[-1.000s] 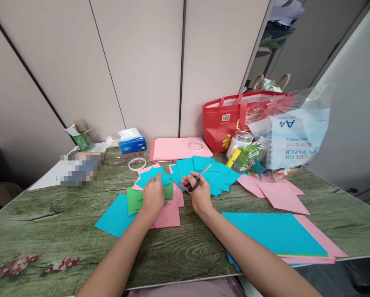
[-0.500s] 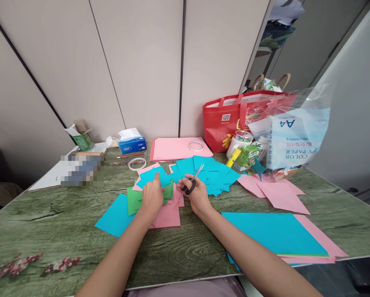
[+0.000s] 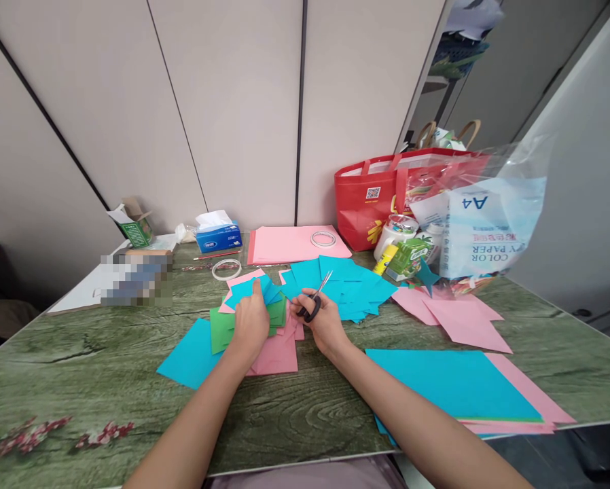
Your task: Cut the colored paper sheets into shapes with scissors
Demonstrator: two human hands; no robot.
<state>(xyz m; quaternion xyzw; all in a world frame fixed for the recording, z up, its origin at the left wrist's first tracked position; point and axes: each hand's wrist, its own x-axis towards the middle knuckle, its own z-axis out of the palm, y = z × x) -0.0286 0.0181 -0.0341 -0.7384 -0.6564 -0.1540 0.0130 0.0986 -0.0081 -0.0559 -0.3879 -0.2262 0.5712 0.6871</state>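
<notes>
My left hand [image 3: 250,320] is closed on a small piece of blue paper [image 3: 240,293], one finger stretched along it. In my right hand [image 3: 325,324] is a pair of black-handled scissors [image 3: 312,307], its closed blades pointing up and away. The right fingertips come close to the left hand but sit apart from it. Under and around the left hand lie green paper pieces [image 3: 221,329] and pink paper pieces [image 3: 274,356]. Beyond the right hand spreads a pile of blue paper pieces [image 3: 356,288]. How the left thumb grips is partly hidden.
Blue sheets [image 3: 452,384] are stacked at right front, with pink paper [image 3: 465,324] behind. A red bag [image 3: 359,210], glue stick [image 3: 385,259] and plastic A4 paper packet [image 3: 483,227] stand at back right. A tissue box [image 3: 218,238] and tape roll [image 3: 226,269] are at back left.
The blue paper in my left hand has turned and looks narrower, with another blue edge showing at its right. The scissors have tilted slightly; both hands stay in nearly the same place.
</notes>
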